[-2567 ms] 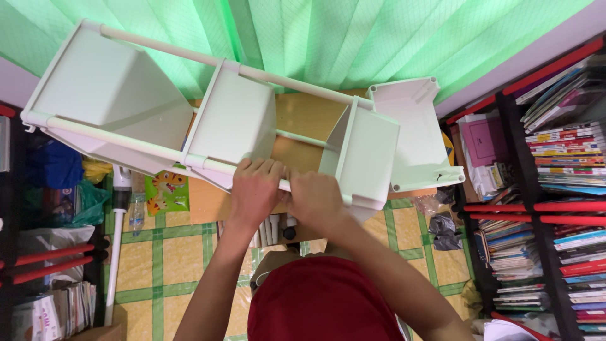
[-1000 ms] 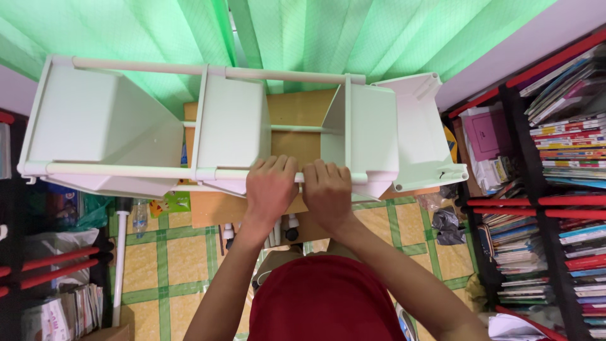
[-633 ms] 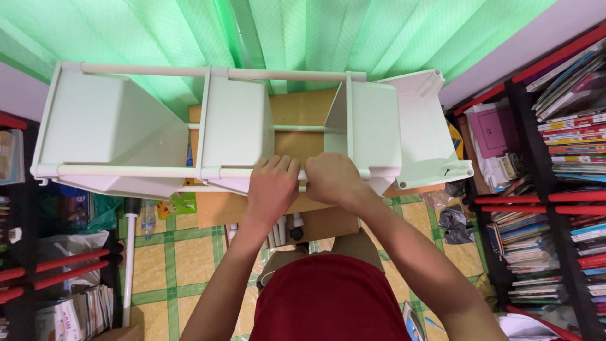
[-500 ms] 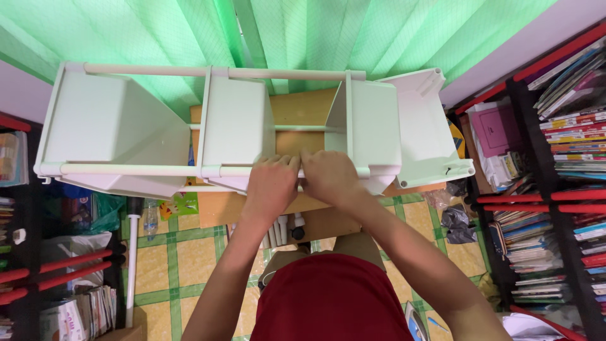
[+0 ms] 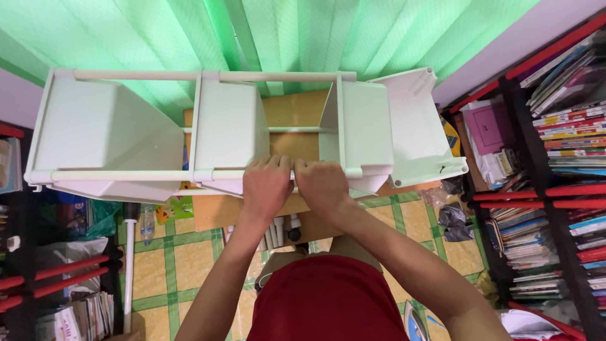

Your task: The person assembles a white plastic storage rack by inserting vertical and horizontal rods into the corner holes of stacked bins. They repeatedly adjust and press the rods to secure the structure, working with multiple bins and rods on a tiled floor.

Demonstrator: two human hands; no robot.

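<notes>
From the head view, the white rack [image 5: 233,136] has drifted slightly left; both hands stay side by side, left hand [image 5: 266,187] and right hand [image 5: 321,184] fingers clamped around its near tube [image 5: 126,175]. Bookshelves [image 5: 562,158] stand right, green curtain [image 5: 284,35] behind.

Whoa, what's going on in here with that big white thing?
A person is holding a white plastic shelf rack lying on its side at chest height. Both the left hand and the right hand are closed side by side around the near pole, between two of its trays. A brown cardboard sheet lies beneath it on the green-and-yellow tiled floor, with a few loose white tubes under the hands. Green curtains hang behind, and a bookshelf stands to the right.
</notes>
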